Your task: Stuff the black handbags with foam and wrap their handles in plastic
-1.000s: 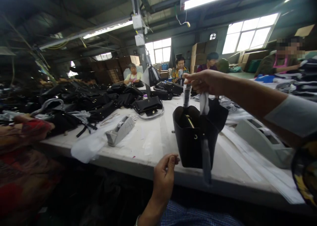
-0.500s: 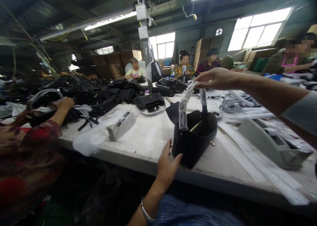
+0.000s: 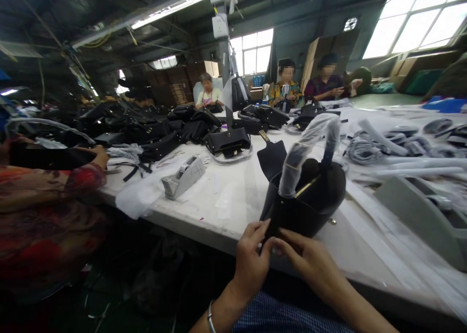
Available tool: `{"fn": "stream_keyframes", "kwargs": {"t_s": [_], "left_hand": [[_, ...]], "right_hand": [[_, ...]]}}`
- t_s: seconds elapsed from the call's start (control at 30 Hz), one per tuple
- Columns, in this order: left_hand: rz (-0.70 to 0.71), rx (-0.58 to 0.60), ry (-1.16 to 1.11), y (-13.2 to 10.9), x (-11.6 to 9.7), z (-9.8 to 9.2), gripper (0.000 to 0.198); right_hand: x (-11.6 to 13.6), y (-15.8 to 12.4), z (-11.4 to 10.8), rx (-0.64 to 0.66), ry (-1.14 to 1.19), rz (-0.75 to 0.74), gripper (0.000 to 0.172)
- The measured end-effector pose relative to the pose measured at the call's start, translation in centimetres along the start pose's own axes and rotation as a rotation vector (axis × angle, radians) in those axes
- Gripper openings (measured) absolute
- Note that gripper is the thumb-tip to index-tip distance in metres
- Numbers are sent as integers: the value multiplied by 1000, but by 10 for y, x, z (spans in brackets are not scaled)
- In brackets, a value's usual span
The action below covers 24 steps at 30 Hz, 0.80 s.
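Note:
A black handbag (image 3: 310, 214) stands upright at the table's near edge, its mouth open and a gold zip showing inside. Clear wrapping covers its raised handle (image 3: 292, 170), and its flap (image 3: 272, 158) with a gold clasp plate hangs out on the far left side. My left hand (image 3: 251, 255) grips the bag's near lower end from the left, wearing a bangle on the wrist. From the right, my right hand (image 3: 310, 260) pinches the same end, thumbs close together. What lies between the fingertips is partly hidden.
Left of the bag sits a grey tape dispenser (image 3: 184, 177); a larger dispenser (image 3: 419, 216) stands right, beside white strips (image 3: 383, 236). Another black bag (image 3: 229, 143) lies beyond, near a heap of bags. A co-worker's sleeve (image 3: 87, 175) is at left; other people sit across.
My right hand has let go of the wrapped handle and come down to the bag's near end, beside my left hand. The handle now stands by itself. The view has shifted.

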<state>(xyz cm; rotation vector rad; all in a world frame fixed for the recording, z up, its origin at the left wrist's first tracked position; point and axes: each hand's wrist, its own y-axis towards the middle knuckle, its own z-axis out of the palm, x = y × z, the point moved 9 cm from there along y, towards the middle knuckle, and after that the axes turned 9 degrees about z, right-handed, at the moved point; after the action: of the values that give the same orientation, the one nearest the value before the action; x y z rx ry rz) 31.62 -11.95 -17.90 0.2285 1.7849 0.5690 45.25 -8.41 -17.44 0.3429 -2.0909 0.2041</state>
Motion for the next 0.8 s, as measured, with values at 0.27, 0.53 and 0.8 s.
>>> {"fn": "stream_keyframes", "kwargs": {"t_s": [0.27, 0.53, 0.8], "left_hand": [[-58, 3, 466, 49, 35, -67, 28], [-260, -48, 754, 109, 132, -128, 25], [-168, -158, 569, 116, 138, -133, 16]], "right_hand": [[-5, 8, 13, -36, 99, 154, 48], [-12, 8, 18, -2, 147, 151, 48], [-21, 10, 22, 27, 149, 166, 48]]}}
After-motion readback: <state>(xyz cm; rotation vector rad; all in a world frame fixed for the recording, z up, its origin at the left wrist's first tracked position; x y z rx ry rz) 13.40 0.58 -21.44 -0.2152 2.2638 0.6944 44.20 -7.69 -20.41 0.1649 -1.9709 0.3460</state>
